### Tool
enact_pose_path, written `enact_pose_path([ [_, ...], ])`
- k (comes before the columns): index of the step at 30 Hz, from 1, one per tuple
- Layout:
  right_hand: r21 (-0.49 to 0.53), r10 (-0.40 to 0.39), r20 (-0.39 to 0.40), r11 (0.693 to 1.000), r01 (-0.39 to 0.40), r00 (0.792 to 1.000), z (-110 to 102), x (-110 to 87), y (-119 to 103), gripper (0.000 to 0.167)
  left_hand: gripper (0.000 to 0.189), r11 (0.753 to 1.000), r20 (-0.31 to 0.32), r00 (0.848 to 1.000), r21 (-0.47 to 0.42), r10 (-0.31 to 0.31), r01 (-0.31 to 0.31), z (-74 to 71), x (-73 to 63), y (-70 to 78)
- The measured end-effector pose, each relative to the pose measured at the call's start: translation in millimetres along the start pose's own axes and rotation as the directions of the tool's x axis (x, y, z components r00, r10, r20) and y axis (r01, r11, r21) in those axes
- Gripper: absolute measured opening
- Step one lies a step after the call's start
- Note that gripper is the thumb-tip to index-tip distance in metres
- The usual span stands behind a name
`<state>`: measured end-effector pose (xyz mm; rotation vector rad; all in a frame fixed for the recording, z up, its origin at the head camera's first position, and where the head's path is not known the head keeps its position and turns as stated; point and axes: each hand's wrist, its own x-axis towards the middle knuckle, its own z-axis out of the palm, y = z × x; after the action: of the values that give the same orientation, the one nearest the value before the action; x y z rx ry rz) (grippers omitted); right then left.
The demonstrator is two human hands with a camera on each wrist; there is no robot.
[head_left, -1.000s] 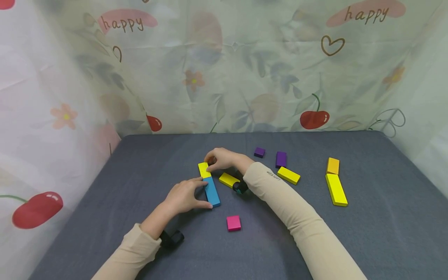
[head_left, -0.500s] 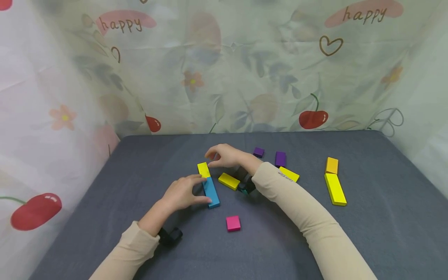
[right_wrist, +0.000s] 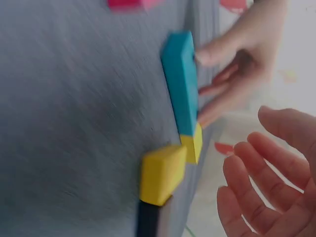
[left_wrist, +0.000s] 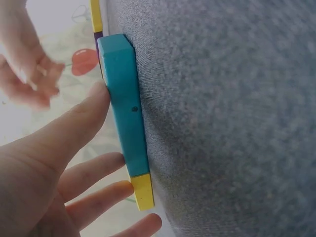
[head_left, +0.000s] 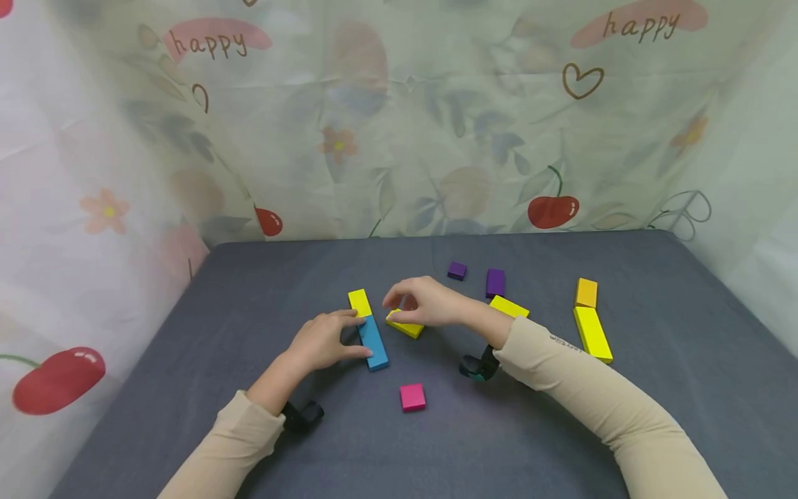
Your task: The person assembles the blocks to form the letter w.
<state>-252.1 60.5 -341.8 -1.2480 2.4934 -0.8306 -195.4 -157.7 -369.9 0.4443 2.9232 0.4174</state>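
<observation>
My left hand (head_left: 318, 341) rests on a blue block (head_left: 374, 346), its thumb and fingertips touching the top. In the left wrist view those fingers (left_wrist: 94, 170) are extended along the block's edge. A short yellow block (head_left: 359, 302) lies end to end with the blue one at its far end. Holding nothing, my right hand (head_left: 430, 301) hovers over another yellow block (head_left: 411, 332) and partly hides it in the head view. The right wrist view shows loosely bent fingers (right_wrist: 247, 192), apart from the blocks.
A pink block (head_left: 412, 398) lies nearer the front. Toward the back are two purple blocks, one small (head_left: 457, 270) and one larger (head_left: 495, 283), beside a yellow block (head_left: 508, 306). At the right, an orange block (head_left: 586, 292) touches a long yellow block (head_left: 592, 334).
My right hand has let go of the short yellow block at the blue block's end and moved right, over the other yellow block. The left hand has stayed at the blue block.
</observation>
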Motion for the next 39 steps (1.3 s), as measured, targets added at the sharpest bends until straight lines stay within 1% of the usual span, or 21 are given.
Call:
enact_pose_path([
  [4, 0.017, -0.011, -0.011, 1.000, 0.011, 1.000, 10.2, -22.9, -2.5, 0.028, 0.066, 1.000, 0.006, 1.000, 0.000, -0.013, 0.013, 1.0, 0.7, 0.8],
  [9, 0.051, 0.016, 0.001, 0.999, -0.016, 1.000, 20.6, -46.8, -4.3, 0.028, 0.066, 1.000, 0.016, 1.000, -0.008, -0.019, 0.020, 0.2, 0.6, 1.7],
  [15, 0.093, 0.053, 0.051, 0.994, -0.057, 0.997, 32.1, -63.9, -7.8, 0.030, 0.066, 0.999, 0.018, 1.000, -0.031, -0.024, 0.025, -0.8, 0.2, 2.4],
  [19, 0.106, 0.087, 0.091, 0.990, -0.096, 0.992, 41.1, -70.3, -10.3, 0.036, 0.065, 0.999, 0.020, 0.999, -0.034, -0.025, 0.026, -0.7, 0.5, 1.9],
  [24, 0.116, 0.096, 0.108, 0.987, -0.108, 0.990, 48.9, -75.9, -11.6, 0.039, 0.065, 0.999, 0.019, 0.999, -0.035, -0.027, 0.027, -0.3, 0.3, 1.7],
  [33, 0.104, 0.138, 0.101, 0.983, -0.148, 0.985, 54.9, -78.7, -16.7, 0.035, 0.065, 0.998, 0.023, 0.999, -0.042, -0.040, 0.041, -0.6, 0.3, 2.7],
  [39, 0.081, 0.126, 0.079, 0.988, -0.132, 0.989, 56.7, -79.8, -17.2, 0.030, 0.065, 0.998, 0.021, 0.999, -0.041, -0.048, 0.049, -0.2, 0.9, 2.4],
])
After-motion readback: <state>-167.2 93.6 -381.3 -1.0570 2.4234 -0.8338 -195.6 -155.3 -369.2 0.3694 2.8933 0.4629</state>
